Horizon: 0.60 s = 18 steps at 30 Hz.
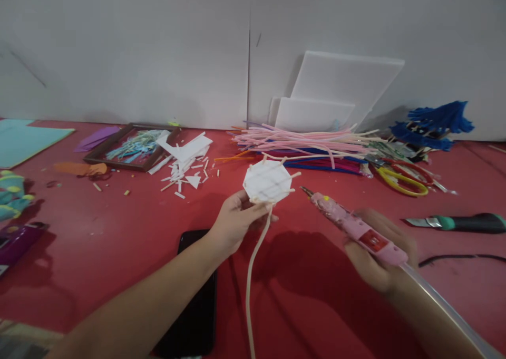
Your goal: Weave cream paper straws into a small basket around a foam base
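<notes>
A white many-sided disc (268,181) with short cream sticks around its rim is pinched in my left hand (239,219), held above the red table. From the disc's lower edge a long cream strand (250,285) hangs down toward the front. My right hand (381,251) is wrapped round a pink glue gun (356,227) with a clear glue stick at its back end. The gun's metal tip points at the disc from the right, a small distance away from it. Some fingers of my right hand are hidden behind the gun.
Behind the disc lies a bundle of pink stems (304,140). Scissors (401,182) and a utility knife (458,222) lie right; a dark frame (136,164) and white scraps (190,153) lie left. A black phone (193,317) lies under my left forearm. White boards (343,85) lean against the wall.
</notes>
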### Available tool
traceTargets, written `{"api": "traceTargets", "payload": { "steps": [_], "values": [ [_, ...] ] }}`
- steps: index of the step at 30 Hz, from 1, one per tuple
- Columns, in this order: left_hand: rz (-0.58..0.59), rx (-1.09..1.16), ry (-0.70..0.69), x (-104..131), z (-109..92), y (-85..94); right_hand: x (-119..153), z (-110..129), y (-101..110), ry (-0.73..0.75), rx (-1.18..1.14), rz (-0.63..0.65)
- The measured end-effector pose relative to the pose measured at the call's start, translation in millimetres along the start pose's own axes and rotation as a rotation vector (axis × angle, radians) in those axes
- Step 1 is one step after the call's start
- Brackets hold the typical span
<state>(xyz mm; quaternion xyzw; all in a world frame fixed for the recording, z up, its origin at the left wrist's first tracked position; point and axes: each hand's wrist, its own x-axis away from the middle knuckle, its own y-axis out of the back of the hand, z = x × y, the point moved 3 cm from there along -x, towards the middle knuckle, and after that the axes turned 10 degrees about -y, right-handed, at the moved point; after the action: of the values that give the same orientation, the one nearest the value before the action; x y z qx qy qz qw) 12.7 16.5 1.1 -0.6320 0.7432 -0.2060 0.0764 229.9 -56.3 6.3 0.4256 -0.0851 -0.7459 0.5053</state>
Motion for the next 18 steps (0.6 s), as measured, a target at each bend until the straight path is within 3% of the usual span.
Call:
{"api": "traceTargets", "payload": {
  "steps": [3,5,8,11,15,18],
  "values": [
    [-0.064,0.035,0.029,-1.9,-2.1,1.6,-2.0,-9.5,3.4,-0.178,0.129,-0.032],
    [-0.085,0.047,0.036,-2.6,-2.7,2.6,-5.6,-21.7,1.0,-0.261,0.309,0.035],
    [-0.077,0.054,0.031,-2.8,-1.7,3.9,-11.6,-41.0,-7.1,-0.212,0.516,0.186],
    [-0.055,0.045,0.031,-2.5,0.3,4.6,-14.6,-50.6,-8.6,-0.200,0.618,0.197],
    [-0.024,0.021,0.018,-1.5,1.5,2.4,-13.8,-31.9,-1.3,-0.192,0.800,0.130],
    [0.013,-0.026,0.017,0.2,2.6,-0.6,-10.4,-3.8,0.9,-0.185,0.603,0.016]
  ]
}}
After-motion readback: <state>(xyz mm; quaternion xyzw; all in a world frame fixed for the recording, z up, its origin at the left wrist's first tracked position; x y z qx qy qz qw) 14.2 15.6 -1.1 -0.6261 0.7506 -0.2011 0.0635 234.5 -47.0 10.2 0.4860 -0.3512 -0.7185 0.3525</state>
